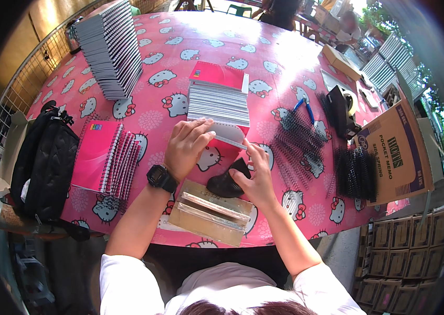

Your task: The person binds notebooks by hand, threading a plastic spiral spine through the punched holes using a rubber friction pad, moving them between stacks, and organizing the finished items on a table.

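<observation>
A loose notebook (228,135) with a punched edge and a pink cover lies tilted in front of me. My left hand (186,143), a black watch on its wrist, grips its left end with bent fingers. At the notebook's right corner, the fingers of my right hand (256,176) hold on, while the thumb sits apart near a dark, rounded object (224,182) whose kind is unclear. Just beyond is a row of unbound notebooks (218,102), pink covers at its far end. Nearer my body rests a tan block (209,218) with a long groove.
Spiral-bound pink notebooks (95,157) and a black bag (49,163) are at left, a tall notebook stack (109,52) behind. At right lie black spiral coils (298,139), blue-handled pliers (305,109), a tape dispenser (342,107) and a cardboard box (400,152). Several cartons (403,252) stand below.
</observation>
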`<control>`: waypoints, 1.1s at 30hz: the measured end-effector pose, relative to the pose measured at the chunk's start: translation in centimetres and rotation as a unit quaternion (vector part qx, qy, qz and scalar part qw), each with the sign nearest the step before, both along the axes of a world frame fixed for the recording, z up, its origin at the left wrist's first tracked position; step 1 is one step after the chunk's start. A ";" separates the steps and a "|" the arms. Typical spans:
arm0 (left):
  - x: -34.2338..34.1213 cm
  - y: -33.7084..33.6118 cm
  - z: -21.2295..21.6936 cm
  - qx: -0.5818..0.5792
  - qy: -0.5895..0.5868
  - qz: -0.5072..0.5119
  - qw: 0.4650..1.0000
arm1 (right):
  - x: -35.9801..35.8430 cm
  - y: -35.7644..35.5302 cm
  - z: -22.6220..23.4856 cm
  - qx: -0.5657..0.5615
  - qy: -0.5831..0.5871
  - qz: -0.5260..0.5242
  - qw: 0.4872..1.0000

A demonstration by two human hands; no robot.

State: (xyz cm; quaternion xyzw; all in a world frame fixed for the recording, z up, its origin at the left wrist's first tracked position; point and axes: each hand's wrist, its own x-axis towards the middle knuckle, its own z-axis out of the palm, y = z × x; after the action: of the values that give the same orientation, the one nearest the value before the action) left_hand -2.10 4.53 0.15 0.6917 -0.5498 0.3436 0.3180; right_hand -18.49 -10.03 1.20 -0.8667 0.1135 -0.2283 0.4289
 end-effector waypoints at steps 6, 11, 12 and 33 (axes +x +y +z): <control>-0.2 -0.2 0.2 0.025 0.033 -0.003 0.999 | 1.7 -1.4 0.7 0.079 0.021 -0.034 0.996; -0.5 0.0 0.9 0.044 -0.004 0.084 0.995 | 2.8 -2.1 0.0 -0.094 -0.057 0.004 0.994; -0.6 0.4 1.3 0.052 -0.013 0.105 0.993 | 2.5 -1.7 0.3 -0.086 -0.070 0.005 0.994; -9.7 8.0 11.0 0.112 0.244 -0.111 0.957 | -10.6 1.8 5.7 -0.006 -0.039 0.132 0.990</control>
State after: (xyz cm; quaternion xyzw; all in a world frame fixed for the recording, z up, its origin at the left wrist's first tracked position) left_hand -11.82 12.53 11.16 0.7204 -0.5639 0.0633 0.3988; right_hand -29.10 -8.19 6.87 -0.8671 -0.0202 -0.2034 0.4543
